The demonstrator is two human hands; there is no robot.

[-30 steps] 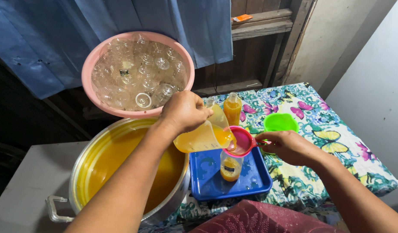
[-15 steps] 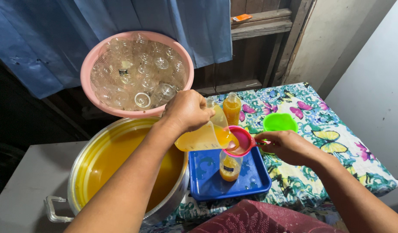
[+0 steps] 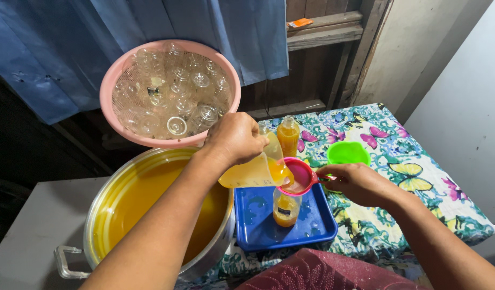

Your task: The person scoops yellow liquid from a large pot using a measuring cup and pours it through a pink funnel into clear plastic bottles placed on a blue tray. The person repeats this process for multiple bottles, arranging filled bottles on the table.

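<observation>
Plastic jug (image 3: 255, 172), gripped by left hand (image 3: 234, 139), tips spout-right over pink funnel (image 3: 300, 176); right hand (image 3: 357, 183) pinches its handle.

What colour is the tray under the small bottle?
Blue: the tray under the small bottle shows clearly in the head view.

- A modest home kitchen or small home drink-making corner.
- A large metal pot (image 3: 150, 215) of orange liquid stands beside a pink basket (image 3: 169, 91) of empty clear bottles.
- A floral tablecloth (image 3: 414, 182), blue curtain (image 3: 150, 32) and rough wooden wall (image 3: 322, 59) suggest a household.
</observation>
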